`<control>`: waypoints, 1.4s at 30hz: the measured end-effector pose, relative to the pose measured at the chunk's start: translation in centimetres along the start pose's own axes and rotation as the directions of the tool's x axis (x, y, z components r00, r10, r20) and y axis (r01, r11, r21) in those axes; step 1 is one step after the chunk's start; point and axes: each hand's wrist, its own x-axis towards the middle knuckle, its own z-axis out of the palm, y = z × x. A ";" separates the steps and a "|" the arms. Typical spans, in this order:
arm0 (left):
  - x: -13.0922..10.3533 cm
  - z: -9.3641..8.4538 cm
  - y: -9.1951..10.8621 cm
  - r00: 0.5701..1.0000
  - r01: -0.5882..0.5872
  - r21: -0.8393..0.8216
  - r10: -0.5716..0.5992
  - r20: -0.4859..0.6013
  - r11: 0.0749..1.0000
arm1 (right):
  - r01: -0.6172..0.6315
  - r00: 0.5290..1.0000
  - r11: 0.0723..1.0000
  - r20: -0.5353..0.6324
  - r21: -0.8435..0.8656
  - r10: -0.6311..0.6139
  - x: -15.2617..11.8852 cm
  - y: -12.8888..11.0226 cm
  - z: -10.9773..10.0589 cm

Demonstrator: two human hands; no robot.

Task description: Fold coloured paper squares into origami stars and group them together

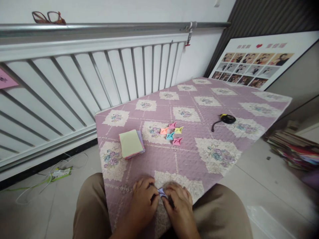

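A small folded piece of purple paper [161,192] lies between my two hands near the table's front edge. My left hand [145,197] pinches its left side, and my right hand [177,199] pinches its right side. Beyond them several small folded paper pieces sit in a cluster: an orange one [164,131], a yellow one [178,130], a blue one [170,136] and pink ones [177,141]. To the left of the cluster is a stack of square paper [131,143] with a pale yellow-green sheet on top.
The table [159,156] has a purple floral cloth. A black tape measure [227,119] with a strap lies on its right part. A white radiator [129,66] stands behind, with glasses [48,18] on the pipe above. A photo board [251,63] leans at the back right.
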 end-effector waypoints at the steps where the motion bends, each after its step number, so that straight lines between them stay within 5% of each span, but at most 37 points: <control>1: -0.1 0.0 0.0 1.000 -0.012 -0.005 0.012 -0.008 1.000 | 0.003 1.000 1.000 -0.004 -0.003 -0.003 0.0 0.0 0.0; 42: -0.4 0.4 -0.7 0.994 -0.100 -0.027 0.099 -0.054 0.995 | 0.084 0.996 0.996 0.018 -0.033 -0.084 0.1 0.1 -0.2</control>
